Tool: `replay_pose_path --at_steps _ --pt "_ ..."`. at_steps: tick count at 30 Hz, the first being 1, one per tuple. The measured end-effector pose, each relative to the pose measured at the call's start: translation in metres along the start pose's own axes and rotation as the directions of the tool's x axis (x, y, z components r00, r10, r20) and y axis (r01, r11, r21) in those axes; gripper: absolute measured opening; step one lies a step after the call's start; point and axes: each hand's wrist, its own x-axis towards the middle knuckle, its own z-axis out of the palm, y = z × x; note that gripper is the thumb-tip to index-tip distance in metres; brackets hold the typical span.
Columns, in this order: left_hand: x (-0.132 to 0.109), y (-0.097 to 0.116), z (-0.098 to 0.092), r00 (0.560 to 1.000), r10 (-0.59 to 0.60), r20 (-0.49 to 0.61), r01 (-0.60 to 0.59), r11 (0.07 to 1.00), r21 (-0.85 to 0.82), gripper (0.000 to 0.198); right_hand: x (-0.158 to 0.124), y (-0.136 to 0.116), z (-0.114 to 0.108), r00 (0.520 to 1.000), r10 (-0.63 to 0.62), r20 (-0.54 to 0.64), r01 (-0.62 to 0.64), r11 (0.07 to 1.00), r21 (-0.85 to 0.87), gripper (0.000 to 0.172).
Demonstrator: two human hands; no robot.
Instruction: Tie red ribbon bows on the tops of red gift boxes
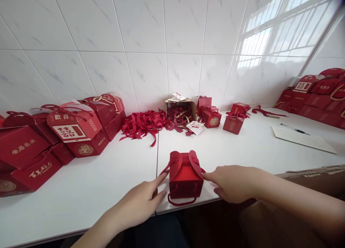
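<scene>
A small red gift box [185, 186] stands near the table's front edge. Its two rounded flaps are up, and a bright red panel shows between them. A twisted red cord handle [182, 204] hangs across its front. Red ribbon [166, 168] passes through the flaps and comes out at both sides. My left hand [144, 197] is at the box's left, index fingertip on the ribbon and thumb apart below. On the other side, the index finger of my right hand [234, 183] touches the ribbon by the right flap, its thumb lower and apart. The remaining fingers are mostly hidden.
Stacked red boxes stand at left [78, 133] and far right [318, 100]. Along the tiled wall lie a ribbon pile [145, 122], an open carton [194, 109] of dark red pieces and small boxes [234, 124]. A pen [295, 129] rests by a paper [304, 140].
</scene>
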Motion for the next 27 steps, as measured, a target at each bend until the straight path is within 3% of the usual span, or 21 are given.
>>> replay_pose_path --at_steps 3,5,7,9,11,13,15,17,19,22,27 --pt "0.011 -0.008 0.009 0.995 -0.071 -0.065 0.07 0.997 -0.023 0.062 0.018 0.012 0.009 0.991 0.113 -0.065 -0.105 0.987 0.121 0.064" --pt "0.019 -0.007 0.007 0.983 -0.115 -0.141 0.09 0.981 -0.173 0.069 0.024 0.022 0.008 0.983 0.166 -0.077 -0.13 0.929 0.346 0.068" --pt "0.024 -0.003 0.0 0.972 -0.157 -0.177 0.076 0.917 -0.391 0.074 0.025 0.027 0.003 0.974 0.191 -0.118 -0.077 0.776 0.626 0.072" --pt "0.026 0.002 -0.01 0.968 -0.18 -0.174 0.038 0.793 -0.607 0.073 0.021 0.027 -0.003 0.949 0.239 -0.207 0.048 0.539 0.841 0.07" --pt "0.028 0.008 -0.02 0.972 -0.168 -0.164 -0.019 0.641 -0.767 0.062 0.016 0.022 -0.009 0.906 0.304 -0.293 0.203 0.295 0.934 0.057" --pt "0.03 0.014 -0.03 0.975 -0.158 -0.158 -0.06 0.498 -0.865 0.043 0.013 0.017 -0.013 0.876 0.34 -0.342 0.322 0.116 0.94 0.041" --pt "0.031 0.021 -0.04 0.975 -0.164 -0.15 -0.076 0.39 -0.918 0.03 0.012 0.012 -0.018 0.868 0.345 -0.356 0.369 0.031 0.929 0.033" --pt "0.031 0.031 -0.048 0.974 -0.168 -0.149 -0.085 0.34 -0.937 0.028 0.013 0.009 -0.021 0.866 0.352 -0.356 0.378 0.006 0.926 0.032" --pt "0.03 0.042 -0.055 0.976 -0.135 -0.168 -0.11 0.361 -0.926 0.03 0.015 0.007 -0.024 0.853 0.369 -0.369 0.394 0.007 0.919 0.032" --pt "0.031 0.059 -0.061 0.963 -0.029 -0.269 -0.22 0.496 -0.84 0.03 0.018 0.004 -0.028 0.827 0.374 -0.42 0.449 0.012 0.893 0.029" --pt "0.039 0.088 -0.065 0.864 0.166 -0.475 -0.433 0.725 -0.536 0.029 0.019 -0.005 -0.039 0.829 0.348 -0.437 0.496 -0.1 0.862 0.016"
